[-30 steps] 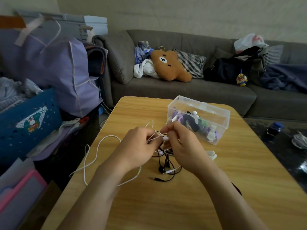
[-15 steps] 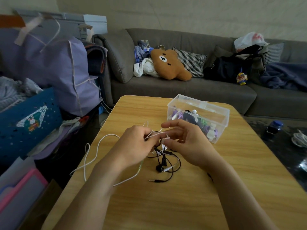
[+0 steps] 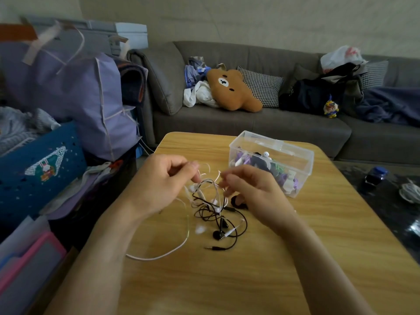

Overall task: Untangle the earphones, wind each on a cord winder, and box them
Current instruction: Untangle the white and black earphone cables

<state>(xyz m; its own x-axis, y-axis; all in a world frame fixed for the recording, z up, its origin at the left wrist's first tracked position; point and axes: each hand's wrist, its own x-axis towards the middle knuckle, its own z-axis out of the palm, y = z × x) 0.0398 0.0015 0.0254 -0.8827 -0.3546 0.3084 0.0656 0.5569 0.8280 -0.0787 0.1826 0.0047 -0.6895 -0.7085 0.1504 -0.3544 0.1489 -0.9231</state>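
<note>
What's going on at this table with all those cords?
A person is picking apart a knot of white and black earphones over the wooden table. The left hand and right hand each pinch a white strand. The two are not yet separated. A clear plastic box sits behind.

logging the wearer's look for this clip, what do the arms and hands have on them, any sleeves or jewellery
Both forearms are bare as far as the frame shows, no sleeves in view. The left hand and right hand wear no gloves; no watch, bracelet or ring shows. Nails look short and unpainted.
</note>
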